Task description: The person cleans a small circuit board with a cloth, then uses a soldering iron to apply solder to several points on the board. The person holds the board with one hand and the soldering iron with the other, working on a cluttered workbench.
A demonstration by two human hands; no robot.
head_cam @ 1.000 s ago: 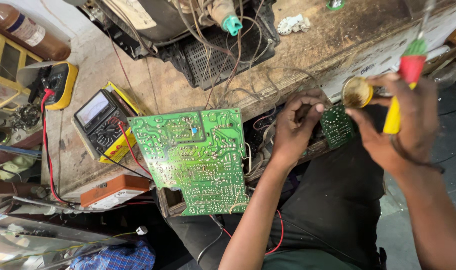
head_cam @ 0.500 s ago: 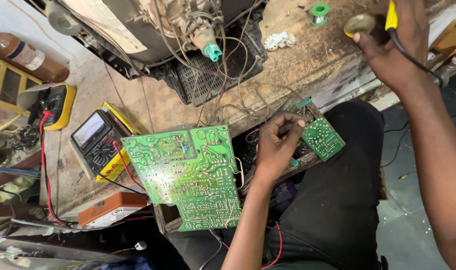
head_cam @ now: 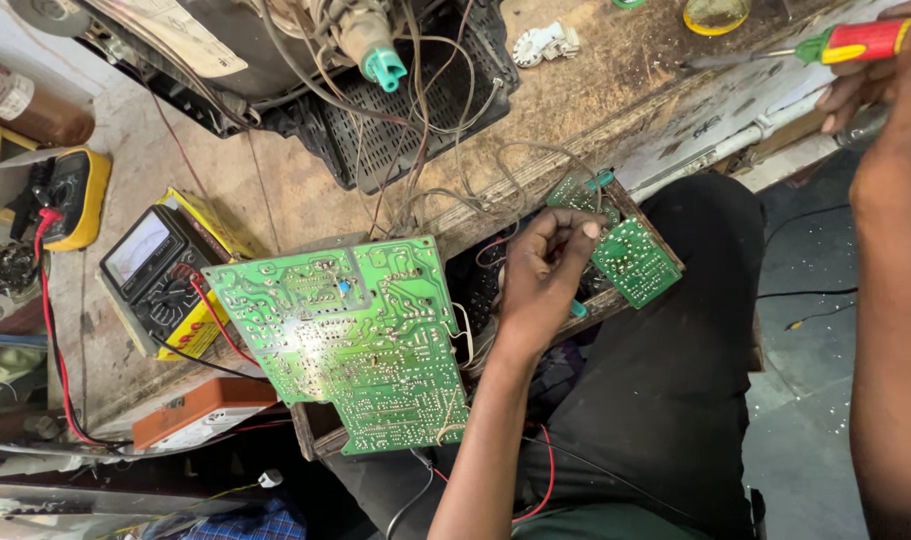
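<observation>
A technician's left hand (head_cam: 540, 275) pinches a small green circuit board (head_cam: 633, 260) at three o'clock of the large board (head_cam: 350, 335), while the right hand (head_cam: 880, 85) grips a red-and-green screwdriver (head_cam: 825, 45), mid-repair, needing steady aim.

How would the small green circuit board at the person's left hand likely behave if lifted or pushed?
The small green circuit board looks thin and flat, so probably stiff and light. Wires run toward it from the open chassis, so it would likely tug back rather than lift free. The left hand touches its edge; solder points may be fragile.
</observation>
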